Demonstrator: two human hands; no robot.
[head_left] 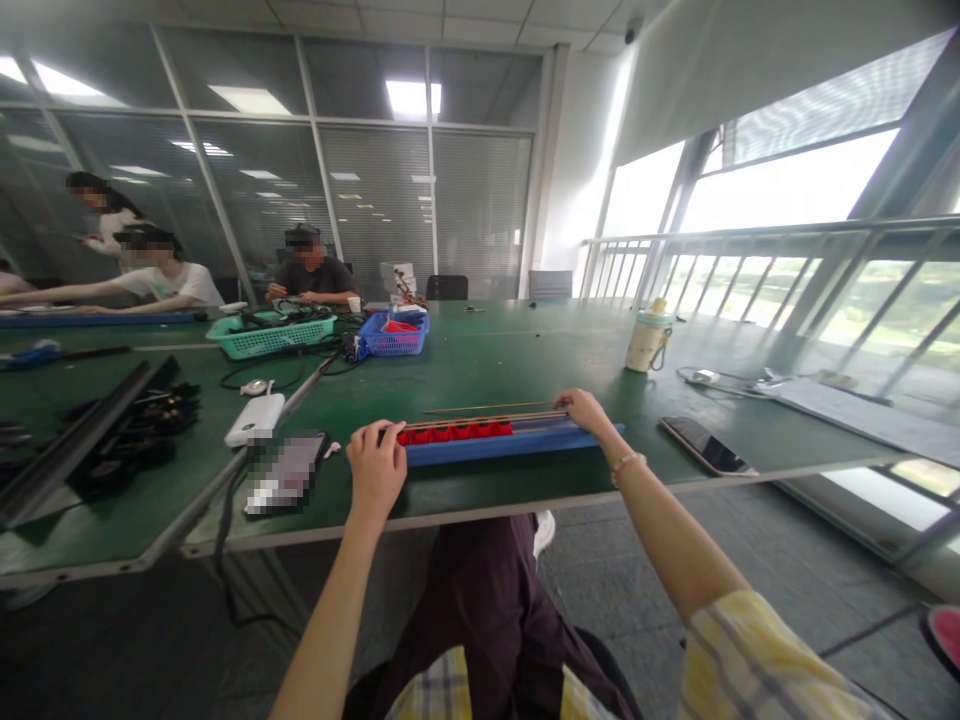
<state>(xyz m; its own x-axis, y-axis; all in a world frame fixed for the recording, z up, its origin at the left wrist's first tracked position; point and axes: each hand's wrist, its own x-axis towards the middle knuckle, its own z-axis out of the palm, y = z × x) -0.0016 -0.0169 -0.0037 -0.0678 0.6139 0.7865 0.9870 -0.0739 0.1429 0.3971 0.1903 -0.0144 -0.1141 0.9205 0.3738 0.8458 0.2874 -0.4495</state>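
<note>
A long blue tray (495,451) lies across the near edge of the green table. Inside its left part runs a row of red pieces (457,433), with thin wooden sticks along the back. My left hand (377,460) is closed round the tray's left end. My right hand (583,412) pinches the right end of a thin stick (487,408) over the tray's right part. That stick slants slightly away from the tray at its left end.
A phone (705,446) and a bottle (649,340) are on the right. To the left lie another phone (289,473) and a white power bank (255,419). Green (274,338) and blue (394,342) baskets stand farther back. Several people are at the far left.
</note>
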